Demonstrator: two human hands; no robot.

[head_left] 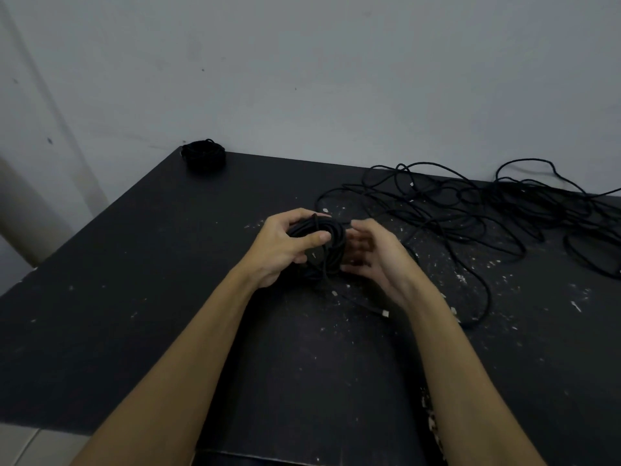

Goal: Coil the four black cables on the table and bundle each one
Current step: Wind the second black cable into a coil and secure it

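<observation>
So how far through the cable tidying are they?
One finished coil sits at the table's far left corner. A second coil is in hand: the left hand grips it while the right hand is open beside it. A loose tangle of cable on the right remains; how many cables it holds is unclear.

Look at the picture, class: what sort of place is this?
Probably a plain workroom or storage corner: a scuffed black table flecked with pale chips, pushed against a bare grey wall, with loose black cables on it.
</observation>
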